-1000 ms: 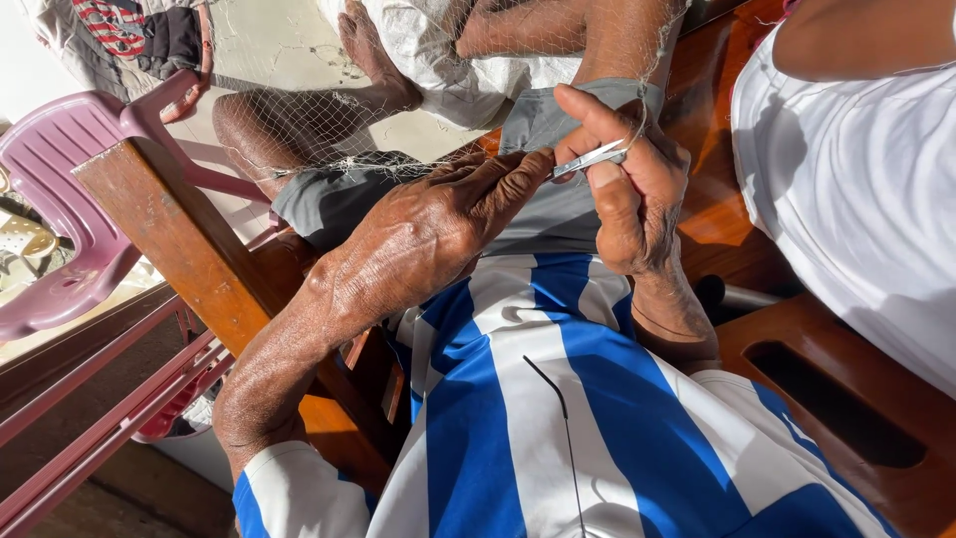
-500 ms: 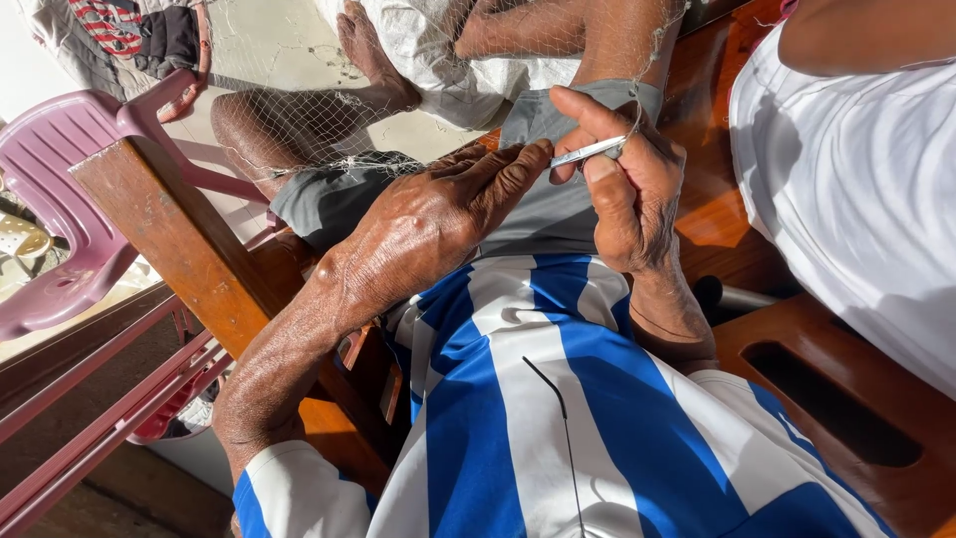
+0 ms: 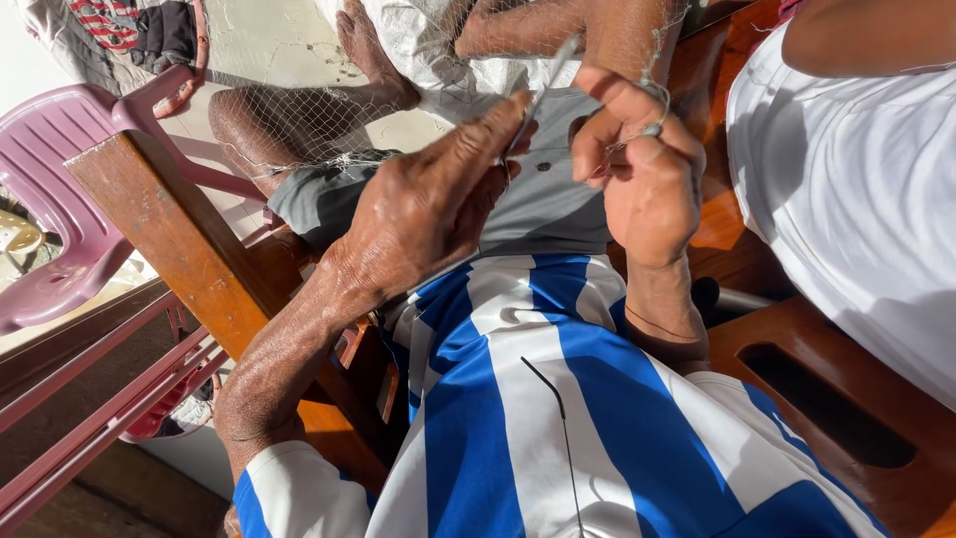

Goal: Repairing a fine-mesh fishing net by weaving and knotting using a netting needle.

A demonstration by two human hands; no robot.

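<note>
1. since half a second ago the thin white needle (image 3: 543, 95) has swung from lying nearly level between the two hands to standing steeply, its far end now pointing up and away from the body.
2. the left hand (image 3: 428, 209) has moved up with it; its fingertips (image 3: 503, 125) now pinch the needle's lower end, where before they lay stretched out toward the other hand.
3. the right hand (image 3: 642, 174) has let go of the needle and now grips a bunch of fine net (image 3: 299, 110) thread instead, its fingers curled tight around the strands.
4. left hand pose: back of the hand faces the camera, wrist bent, forearm running down and left across the wooden armrest (image 3: 169, 229). the grip is narrow, thumb and fingers closed on the needle.
5. right hand pose: held upright just right of the needle, knuckles bent, a loop of thread wound over the forefinger. closed grip on the net.
6. the two hands are near each other but apart, with the needle between them, above the grey shorts (image 3: 558, 199).
7. the net spreads up and left from the grip, draped over the bare knee (image 3: 259, 120).
8. below the grip lies a blue and white striped shirt (image 3: 528, 399).
9. left of the grip stands a pink plastic chair (image 3: 60, 179); right of it, another person in a white shirt (image 3: 856, 219).
</note>
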